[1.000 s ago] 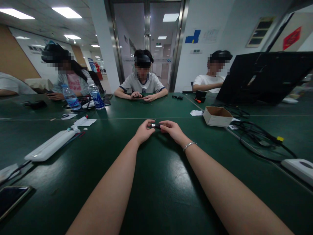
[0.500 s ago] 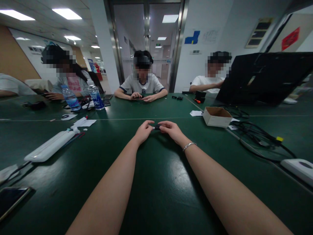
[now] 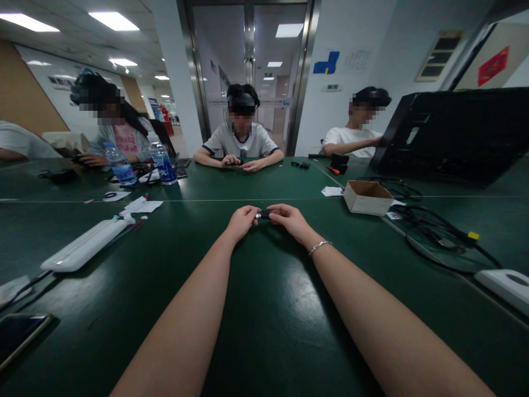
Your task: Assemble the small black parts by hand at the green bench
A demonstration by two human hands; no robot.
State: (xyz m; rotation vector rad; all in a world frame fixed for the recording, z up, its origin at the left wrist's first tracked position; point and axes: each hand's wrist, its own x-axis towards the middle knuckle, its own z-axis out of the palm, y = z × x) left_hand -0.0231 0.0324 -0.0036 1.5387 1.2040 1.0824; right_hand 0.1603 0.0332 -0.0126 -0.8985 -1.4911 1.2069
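Observation:
Above the green table, both hands meet at a small black stick with a silver end, whose exact kind I cannot make out. My right hand, with a silver bracelet at its wrist, pinches the black part between thumb and fingers. At the silver end, on the left, my left hand has its thumb and curled fingers closed; its fingertips partly cover that end. The stick lies roughly level between the two hands.
A small open cardboard box stands right of my hands, near tangled black cables. A white pouch, a phone and water bottles are on the left. A large black screen and seated people are across the table.
My left index finger has curled in toward the stick, and my left hand has shifted slightly left. More of the silver end shows. The black screen has moved to the right.

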